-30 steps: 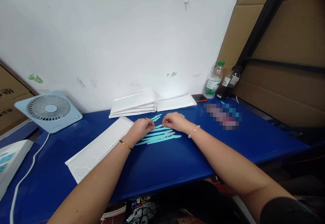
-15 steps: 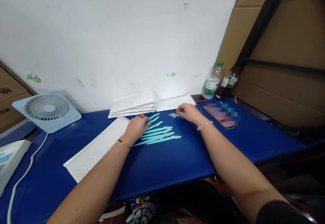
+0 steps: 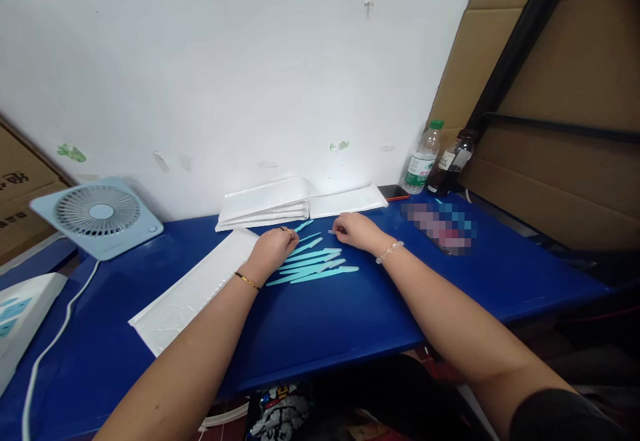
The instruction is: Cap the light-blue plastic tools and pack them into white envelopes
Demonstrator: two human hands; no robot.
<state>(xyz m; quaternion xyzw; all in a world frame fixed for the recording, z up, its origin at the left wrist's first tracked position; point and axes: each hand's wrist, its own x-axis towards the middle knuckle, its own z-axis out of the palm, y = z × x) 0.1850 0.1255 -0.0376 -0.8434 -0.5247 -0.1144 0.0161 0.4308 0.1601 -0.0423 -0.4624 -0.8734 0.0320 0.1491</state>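
Several slim teal eyebrow razors [image 3: 313, 256] lie fanned out on the blue table, their pale blade ends pointing right. My left hand [image 3: 274, 249] is closed at the upper left of the fan, fingers pinched around the handle end of a teal razor [image 3: 303, 225]; the grip itself is partly hidden. To the right, my right hand [image 3: 356, 231] has its thumb and fingertips pinched together just above the table. A small translucent blade cover [image 3: 332, 232] shows at those fingertips. Other small covers, if there, are hidden behind the hand.
White padded mailers [image 3: 265, 202] are stacked along the wall, and one padded mailer [image 3: 195, 291] lies beside my left forearm. A blue fan [image 3: 101, 212] stands left. At right are a phone [image 3: 440, 231], a water bottle [image 3: 423, 161] and a dark drink bottle [image 3: 450, 167].
My right hand has moved left and slightly toward me, covering the spot where small translucent pieces lay. My left hand stays by the razors, fingers drawn slightly closer together.
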